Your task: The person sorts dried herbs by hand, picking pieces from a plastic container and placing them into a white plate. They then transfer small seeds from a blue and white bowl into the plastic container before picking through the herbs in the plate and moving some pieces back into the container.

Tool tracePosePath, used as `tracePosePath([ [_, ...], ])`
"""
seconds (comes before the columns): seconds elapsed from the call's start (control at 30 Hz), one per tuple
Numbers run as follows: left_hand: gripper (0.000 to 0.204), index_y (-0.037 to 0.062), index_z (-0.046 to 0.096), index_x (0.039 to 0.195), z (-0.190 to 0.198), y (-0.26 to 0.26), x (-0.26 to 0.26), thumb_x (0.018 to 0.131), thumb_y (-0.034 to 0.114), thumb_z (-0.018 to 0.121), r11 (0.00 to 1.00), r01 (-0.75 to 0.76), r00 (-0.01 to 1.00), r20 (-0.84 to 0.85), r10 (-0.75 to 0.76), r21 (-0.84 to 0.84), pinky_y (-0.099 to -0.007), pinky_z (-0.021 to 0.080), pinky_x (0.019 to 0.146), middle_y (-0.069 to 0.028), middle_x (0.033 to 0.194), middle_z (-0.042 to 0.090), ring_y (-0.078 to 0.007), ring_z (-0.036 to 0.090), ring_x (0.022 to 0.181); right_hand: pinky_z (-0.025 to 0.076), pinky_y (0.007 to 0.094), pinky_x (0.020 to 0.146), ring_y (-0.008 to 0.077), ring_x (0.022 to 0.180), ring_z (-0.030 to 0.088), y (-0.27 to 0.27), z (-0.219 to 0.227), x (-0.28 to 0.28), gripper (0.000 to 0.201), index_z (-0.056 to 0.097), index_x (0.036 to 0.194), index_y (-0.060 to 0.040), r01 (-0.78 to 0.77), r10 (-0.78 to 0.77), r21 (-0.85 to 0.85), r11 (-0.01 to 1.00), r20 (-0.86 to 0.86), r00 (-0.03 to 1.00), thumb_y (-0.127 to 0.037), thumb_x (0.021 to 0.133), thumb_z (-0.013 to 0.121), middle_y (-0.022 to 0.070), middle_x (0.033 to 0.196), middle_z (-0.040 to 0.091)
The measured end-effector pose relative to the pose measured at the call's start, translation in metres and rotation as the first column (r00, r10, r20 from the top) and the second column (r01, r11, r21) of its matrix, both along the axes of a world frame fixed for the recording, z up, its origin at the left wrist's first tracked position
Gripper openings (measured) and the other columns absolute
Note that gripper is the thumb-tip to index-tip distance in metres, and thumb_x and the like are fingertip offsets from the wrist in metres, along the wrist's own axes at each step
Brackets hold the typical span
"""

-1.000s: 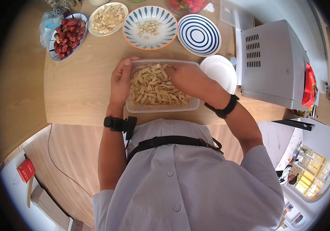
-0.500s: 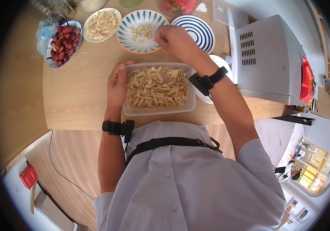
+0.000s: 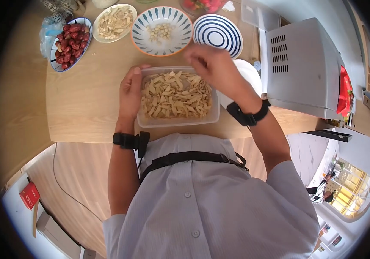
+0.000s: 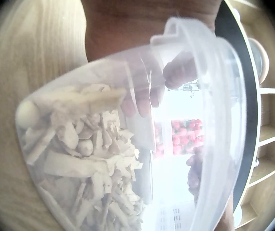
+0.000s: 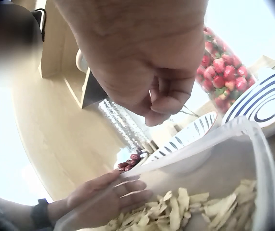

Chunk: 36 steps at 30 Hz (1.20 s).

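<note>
A clear plastic box [image 3: 216, 118] full of pale dried slices [image 3: 176, 97] sits near the table's front edge. My left hand [image 3: 130, 93] rests along its left wall, thumb upright by the rim; the fingers [image 4: 137, 103] show through the plastic in the left wrist view. Above the back right corner of the box hovers my right hand [image 3: 217, 69], fingers loosely bent, no object visible in them. Behind the box, a plate with blue-green petal marks [image 3: 139, 36] bears pale round seeds [image 3: 160, 32]. Similar round pieces lie among the slices in the left wrist view.
At the back left stand an oval dish of red dates [image 3: 69, 47] and a plate of pale slices [image 3: 115, 22]. A blue-ringed plate [image 3: 217, 36], a white plate [image 3: 249, 77] and strawberries [image 5: 226, 72] are on the right, with a grey appliance [image 3: 299, 69] beyond.
My right hand went from among the slices to over the seed plate, then came back toward the box. My left hand stays at the box's left wall.
</note>
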<state>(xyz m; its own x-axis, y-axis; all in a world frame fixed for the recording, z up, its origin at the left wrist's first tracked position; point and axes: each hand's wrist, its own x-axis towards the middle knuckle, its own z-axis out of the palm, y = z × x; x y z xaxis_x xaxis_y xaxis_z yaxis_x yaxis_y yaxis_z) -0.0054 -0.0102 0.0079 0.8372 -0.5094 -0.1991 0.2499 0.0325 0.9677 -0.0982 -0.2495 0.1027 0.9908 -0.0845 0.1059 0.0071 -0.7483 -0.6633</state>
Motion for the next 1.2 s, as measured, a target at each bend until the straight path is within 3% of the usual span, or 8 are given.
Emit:
tracePosePath([
  [0.13,0.042,0.0013,0.07,0.121,0.0,-0.002,-0.001,0.114,0.035,0.046,1.0,0.013,1.0,0.014,-0.013,-0.016,-0.0278,0.051,0.092,-0.0034,0.107,0.071,-0.0101,0.063,0.1,0.056,0.0447,0.075,0.0373,0.087,0.071,0.006,-0.013,-0.031,0.012,0.07,0.1,-0.0047,-0.289,0.26,-0.132,0.948,-0.2,0.944,-0.007,0.088,0.067,0.0159,0.089,0.07],
  [0.23,0.042,0.0014,0.069,0.121,0.0,-0.001,0.001,0.114,0.035,0.046,1.0,0.02,0.999,0.035,-0.019,-0.004,-0.0278,0.051,0.092,-0.0032,0.107,0.071,-0.01,0.063,0.1,0.054,0.0461,0.074,0.0354,0.087,0.07,0.009,-0.032,-0.039,0.011,0.069,0.098,-0.0034,-0.332,0.26,-0.277,0.902,-0.266,0.928,-0.008,0.088,0.068,0.016,0.09,0.068],
  [0.43,0.044,0.0009,0.067,0.125,-0.004,0.001,0.003,0.113,0.037,0.046,0.999,0.047,0.998,0.036,-0.047,-0.006,-0.028,0.05,0.094,-0.0043,0.111,0.07,-0.0111,0.063,0.103,0.055,0.0459,0.076,0.0362,0.087,0.07,0.011,-0.045,-0.041,0.012,0.07,0.096,-0.0038,-0.333,0.258,-0.382,0.862,-0.236,0.937,-0.01,0.086,0.067,0.0152,0.089,0.069],
  [0.53,0.043,0.0015,0.068,0.123,-0.001,0.0,0.002,0.114,0.036,0.046,0.999,0.033,0.999,0.029,-0.033,-0.009,-0.0273,0.051,0.092,-0.0034,0.108,0.07,-0.0103,0.062,0.1,0.055,0.0463,0.075,0.036,0.087,0.07,0.013,-0.035,-0.038,0.012,0.071,0.096,-0.0041,-0.413,0.252,-0.371,0.832,-0.41,0.877,-0.01,0.086,0.066,0.0155,0.087,0.07],
  [0.63,0.042,0.0021,0.069,0.121,0.0,-0.002,0.001,0.114,0.036,0.046,1.0,0.015,0.999,0.039,-0.014,-0.006,-0.0268,0.051,0.09,-0.0026,0.106,0.07,-0.0095,0.062,0.098,0.055,0.0472,0.074,0.0359,0.088,0.071,0.009,-0.037,-0.039,0.013,0.071,0.096,-0.0041,-0.413,0.31,-0.309,0.857,-0.33,0.892,-0.009,0.086,0.065,0.0167,0.086,0.07],
  [0.93,0.042,0.0016,0.07,0.121,0.001,-0.001,0.001,0.113,0.035,0.046,1.0,0.013,0.999,0.038,-0.013,0.006,-0.0269,0.051,0.09,-0.003,0.107,0.07,-0.0096,0.062,0.098,0.054,0.0486,0.073,0.0384,0.088,0.07,0.016,-0.046,-0.032,0.009,0.066,0.091,-0.0008,-0.245,0.185,-0.347,0.905,-0.196,0.963,-0.009,0.087,0.065,0.0172,0.088,0.068],
  [1.03,0.041,0.0015,0.069,0.121,0.0,-0.001,0.001,0.113,0.035,0.046,1.0,0.008,0.998,0.054,-0.008,0.006,-0.027,0.051,0.091,-0.003,0.107,0.07,-0.0096,0.062,0.098,0.055,0.0476,0.074,0.0388,0.089,0.07,0.012,-0.046,-0.035,0.011,0.067,0.092,0.0,-0.34,0.275,-0.343,0.875,-0.224,0.935,-0.009,0.086,0.066,0.0174,0.089,0.068],
  [1.2,0.041,0.0014,0.069,0.121,-0.002,0.0,0.001,0.114,0.035,0.046,1.0,0.01,0.999,0.036,-0.01,-0.006,-0.0271,0.05,0.091,-0.0028,0.108,0.07,-0.0097,0.062,0.099,0.058,0.0455,0.074,0.0363,0.09,0.072,0.023,-0.06,-0.032,0.014,0.069,0.095,-0.0011,-0.364,0.231,-0.439,0.821,-0.327,0.916,-0.01,0.083,0.069,0.0161,0.094,0.07],
])
